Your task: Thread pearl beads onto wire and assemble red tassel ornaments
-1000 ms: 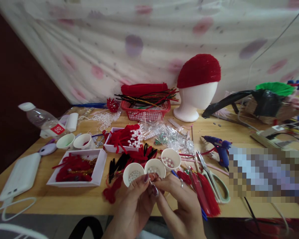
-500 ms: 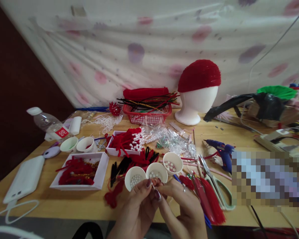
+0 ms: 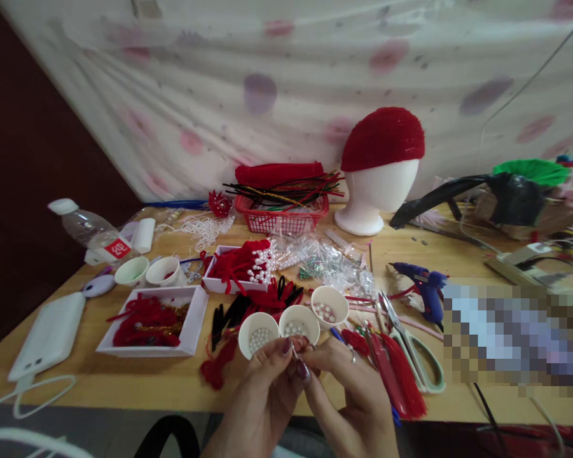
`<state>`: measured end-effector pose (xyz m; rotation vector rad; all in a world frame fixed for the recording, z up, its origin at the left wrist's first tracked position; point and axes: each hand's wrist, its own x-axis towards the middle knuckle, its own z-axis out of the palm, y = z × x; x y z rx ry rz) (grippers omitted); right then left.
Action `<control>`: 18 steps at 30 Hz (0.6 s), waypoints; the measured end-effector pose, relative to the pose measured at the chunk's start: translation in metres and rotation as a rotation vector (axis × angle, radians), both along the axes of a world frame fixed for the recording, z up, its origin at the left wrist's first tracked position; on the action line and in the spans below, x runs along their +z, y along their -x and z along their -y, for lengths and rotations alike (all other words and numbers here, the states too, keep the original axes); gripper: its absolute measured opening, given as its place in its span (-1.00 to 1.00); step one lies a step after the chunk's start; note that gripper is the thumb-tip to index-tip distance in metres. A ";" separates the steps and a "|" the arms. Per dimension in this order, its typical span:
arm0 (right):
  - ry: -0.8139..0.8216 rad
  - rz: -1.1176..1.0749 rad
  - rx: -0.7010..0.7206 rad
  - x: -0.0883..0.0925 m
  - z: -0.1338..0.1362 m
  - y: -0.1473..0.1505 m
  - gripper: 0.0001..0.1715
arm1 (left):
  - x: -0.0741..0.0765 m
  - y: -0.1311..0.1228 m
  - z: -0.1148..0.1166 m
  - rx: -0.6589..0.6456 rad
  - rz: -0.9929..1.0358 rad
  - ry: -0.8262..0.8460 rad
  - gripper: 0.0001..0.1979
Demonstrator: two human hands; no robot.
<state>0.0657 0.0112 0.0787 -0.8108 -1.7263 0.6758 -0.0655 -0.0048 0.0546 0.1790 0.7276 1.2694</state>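
My left hand [image 3: 263, 397] and my right hand [image 3: 346, 394] meet fingertip to fingertip near the table's front edge. Both are closed in a pinch, thumbs against fingers, on something small and pale that is too tiny and covered to name. A ring sits on a right-hand finger. Just beyond the fingertips stand a paper cup of white beads [image 3: 257, 335], a second cup with larger white beads [image 3: 299, 321] and a third cup with white and reddish beads [image 3: 331, 306]. Left of my left hand lies a red fuzzy piece [image 3: 218, 364]. A red tassel [image 3: 403, 375] lies right of my right hand.
Scissors [image 3: 413, 350] and a blue glue gun [image 3: 424, 286] lie at the right. White boxes with red pieces [image 3: 198, 321] [image 3: 212, 285] stand left of centre. Behind are a red basket [image 3: 281, 221] and a foam head [image 3: 362, 210] with a red cap. A bottle [image 3: 93, 232] leans at left.
The view has shifted slightly, so the table's things appear a little higher. My hands keep nearly the same pinch, with only small finger movement.
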 end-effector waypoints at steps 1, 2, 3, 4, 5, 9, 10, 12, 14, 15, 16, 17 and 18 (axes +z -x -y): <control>0.004 -0.001 -0.002 0.000 0.000 0.000 -0.77 | -0.001 0.000 0.000 0.000 0.007 -0.003 -0.73; 0.006 -0.005 -0.002 -0.001 0.001 0.000 -0.76 | -0.002 0.001 0.001 -0.001 0.012 -0.004 -0.73; 0.005 -0.008 -0.003 -0.001 0.001 0.000 -0.75 | -0.002 0.001 0.001 -0.001 0.016 -0.004 -0.74; 0.007 -0.008 0.000 -0.001 0.001 0.000 -0.75 | -0.002 0.002 0.001 0.000 0.019 -0.003 -0.75; 0.008 -0.007 -0.001 -0.002 0.002 0.000 -0.75 | -0.002 0.002 0.001 0.003 0.020 0.001 -0.75; 0.002 -0.011 -0.012 -0.002 0.001 0.001 -0.75 | 0.005 0.002 0.000 0.012 -0.002 0.021 -0.75; 0.001 -0.014 -0.011 -0.002 0.001 0.001 -0.75 | 0.007 0.001 0.000 0.018 -0.012 0.022 -0.74; 0.002 -0.015 -0.001 -0.003 0.000 0.000 -0.75 | 0.010 -0.002 -0.001 0.038 -0.031 0.019 -0.70; 0.009 -0.013 0.004 -0.004 0.001 0.000 -0.77 | 0.010 -0.005 -0.002 0.074 -0.046 0.006 -0.69; 0.014 -0.011 0.003 -0.004 0.001 0.000 -0.77 | 0.009 -0.006 -0.002 0.092 -0.052 -0.007 -0.70; 0.016 -0.010 0.002 -0.005 0.001 0.000 -0.78 | 0.007 -0.007 -0.002 0.107 -0.058 -0.023 -0.71; 0.021 -0.009 0.001 -0.005 0.002 0.000 -0.79 | 0.005 -0.008 -0.002 0.119 -0.064 -0.042 -0.73; 0.024 -0.009 0.001 -0.005 0.002 0.000 -0.79 | 0.003 -0.008 -0.002 0.129 -0.067 -0.061 -0.75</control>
